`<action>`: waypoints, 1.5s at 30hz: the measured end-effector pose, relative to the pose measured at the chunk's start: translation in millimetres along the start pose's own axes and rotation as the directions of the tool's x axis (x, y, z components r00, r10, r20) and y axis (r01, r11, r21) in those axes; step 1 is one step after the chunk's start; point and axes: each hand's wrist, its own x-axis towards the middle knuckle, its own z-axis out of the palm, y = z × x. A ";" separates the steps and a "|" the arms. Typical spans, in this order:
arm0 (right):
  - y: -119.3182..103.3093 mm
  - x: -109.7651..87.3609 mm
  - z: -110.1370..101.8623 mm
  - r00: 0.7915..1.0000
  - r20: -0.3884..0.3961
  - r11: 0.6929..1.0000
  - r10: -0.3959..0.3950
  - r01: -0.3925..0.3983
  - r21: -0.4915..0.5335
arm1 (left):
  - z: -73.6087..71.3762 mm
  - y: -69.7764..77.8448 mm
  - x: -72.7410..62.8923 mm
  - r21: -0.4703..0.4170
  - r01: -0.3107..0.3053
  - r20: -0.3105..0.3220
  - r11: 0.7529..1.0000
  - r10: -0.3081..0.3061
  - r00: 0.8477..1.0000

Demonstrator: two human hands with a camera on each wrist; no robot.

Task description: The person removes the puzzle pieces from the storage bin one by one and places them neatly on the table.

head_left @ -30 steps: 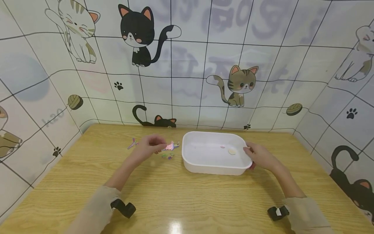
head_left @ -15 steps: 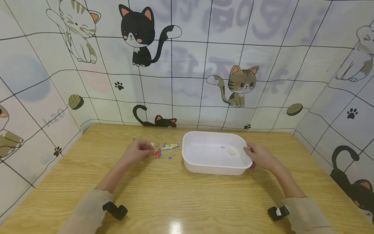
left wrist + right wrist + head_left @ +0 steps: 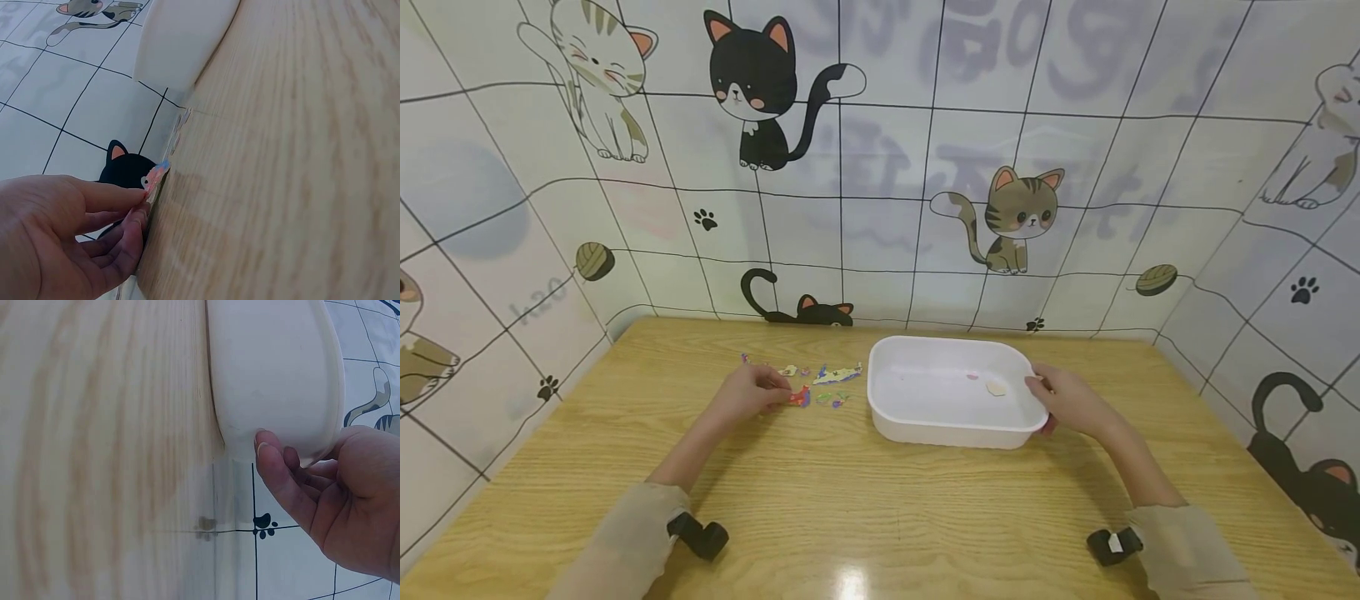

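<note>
My left hand [image 3: 752, 393] is low over the table at the left of the loose pieces. In the left wrist view its thumb and index fingertip pinch a thin, shiny red-and-blue sticker-like piece [image 3: 157, 175], and the red end [image 3: 801, 397] sticks out past the fingers in the head view. My right hand [image 3: 1066, 398] grips the right end of a white plastic tub [image 3: 955, 435], thumb at the rim and fingers against the outer wall. Inside the tub lie a pale cream piece [image 3: 996, 388] and a small pink one [image 3: 972, 377].
Between the left hand and the tub lie several flat, colourful pieces, among them a yellow-and-blue one [image 3: 838, 374] and a green-and-purple one [image 3: 832, 401]. A purple tip [image 3: 745, 358] shows behind the left hand. A cat-print sheet [image 3: 880, 225] walls the wooden table [image 3: 865, 508].
My left hand has drawn back to the left and slightly nearer, and the red piece now shows at its fingertips. The right hand and the tub have stayed put.
</note>
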 end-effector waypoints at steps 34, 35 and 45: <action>-1.3 0.1 -0.4 1.000 0.004 1.000 0.003 -0.003 0.006 | 22.7 49.2 0.6 -0.141 -0.194 -0.007 0.971 0.195 0.981; -1.6 0.0 -0.5 1.000 0.004 1.000 0.001 -0.001 0.006 | 25.2 51.9 1.7 -0.138 -0.207 -0.008 0.969 0.208 0.978; -2.4 -0.7 -0.3 1.000 0.006 1.000 -0.002 0.002 0.020 | 52.0 83.3 9.7 -0.203 -0.275 0.022 0.940 0.286 0.958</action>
